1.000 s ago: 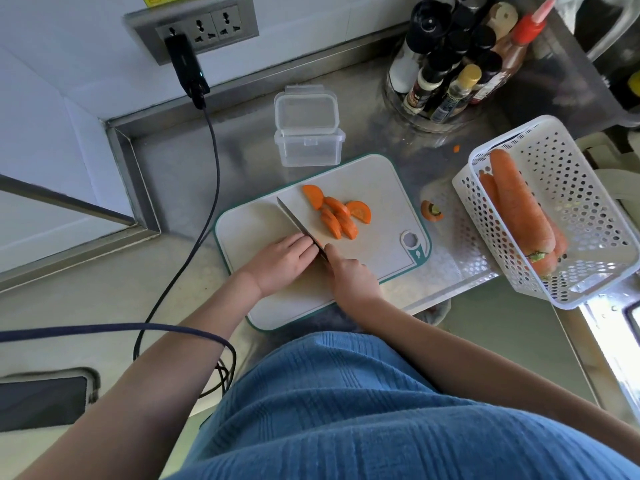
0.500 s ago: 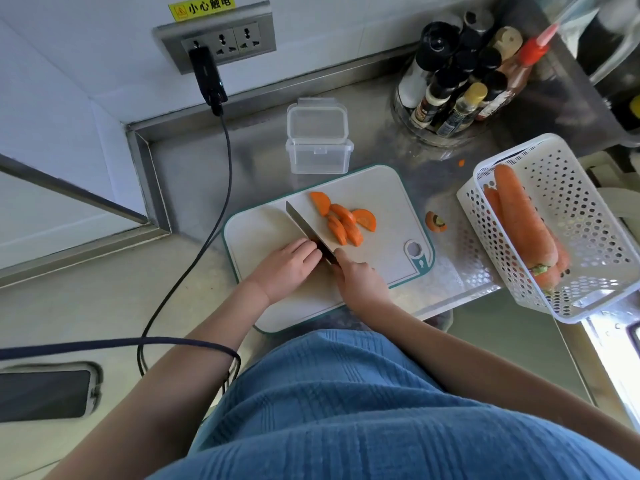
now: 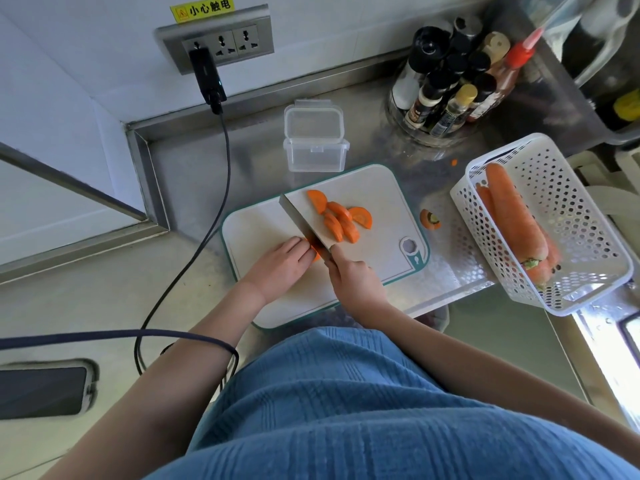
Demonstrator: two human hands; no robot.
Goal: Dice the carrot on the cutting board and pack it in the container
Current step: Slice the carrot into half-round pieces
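A white cutting board (image 3: 263, 233) with a teal rim lies on the steel counter. Several orange half-round carrot slices (image 3: 341, 218) lie on its far half. My right hand (image 3: 353, 280) grips the handle of a broad knife (image 3: 304, 221), whose blade stands on the board just left of the slices. My left hand (image 3: 280, 265) holds a carrot piece (image 3: 314, 251) against the blade; only a sliver of it shows under my fingertips. A clear plastic container (image 3: 314, 154) stands open behind the board, its lid hinged back.
A white perforated basket (image 3: 568, 216) with whole carrots sits at the right, overhanging the counter edge. A carrot end (image 3: 430, 220) lies right of the board. A tray of bottles (image 3: 453, 84) stands at the back right. A black cable (image 3: 207, 216) runs from the wall socket past the board's left side. A phone (image 3: 41, 393) lies at the lower left.
The view has shifted slightly. The knife blade now leans so that its flat side shows, and a bit of carrot is visible at my left fingertips.
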